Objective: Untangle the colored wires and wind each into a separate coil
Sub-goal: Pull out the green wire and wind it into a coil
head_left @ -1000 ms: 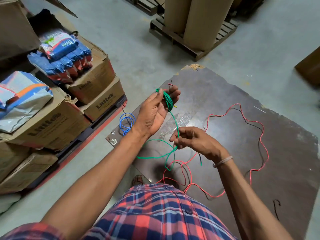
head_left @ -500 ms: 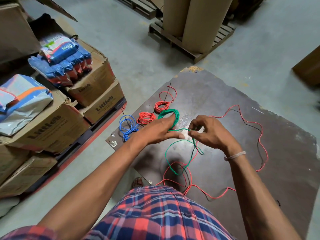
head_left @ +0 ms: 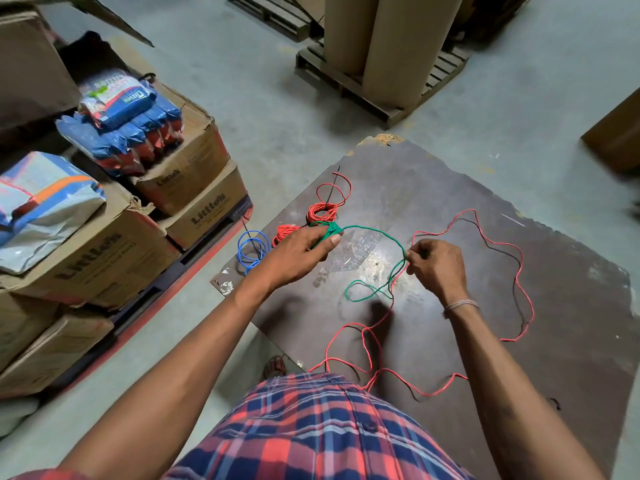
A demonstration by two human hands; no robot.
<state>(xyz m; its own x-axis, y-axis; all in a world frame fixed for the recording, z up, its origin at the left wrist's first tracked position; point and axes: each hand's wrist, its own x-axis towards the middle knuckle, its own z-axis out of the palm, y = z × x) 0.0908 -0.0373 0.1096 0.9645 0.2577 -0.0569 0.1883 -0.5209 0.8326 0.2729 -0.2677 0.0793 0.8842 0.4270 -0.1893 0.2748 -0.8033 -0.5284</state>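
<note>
My left hand (head_left: 301, 251) grips a small green coil (head_left: 330, 229), held low over the dark board (head_left: 571, 341). From the coil a loose green wire (head_left: 377, 232) arcs right to my right hand (head_left: 436, 268), which pinches it between thumb and fingers; its tail loops below. A long red wire (head_left: 519, 268) and a thin black wire (head_left: 498, 249) lie tangled across the board. Two wound red coils (head_left: 322, 211) (head_left: 285, 232) and a blue coil (head_left: 252, 249) rest at the board's left edge.
Stacked cardboard boxes (head_left: 194, 174) with blue packets on a pallet stand to the left. Large brown paper rolls (head_left: 398, 46) on a wooden pallet stand behind the board. Another box (head_left: 616, 136) is at the far right. Grey concrete floor surrounds the board.
My left hand came down from chest height to the board with the green coil. My right hand moved right, drawing the green wire out into a wider arc.
</note>
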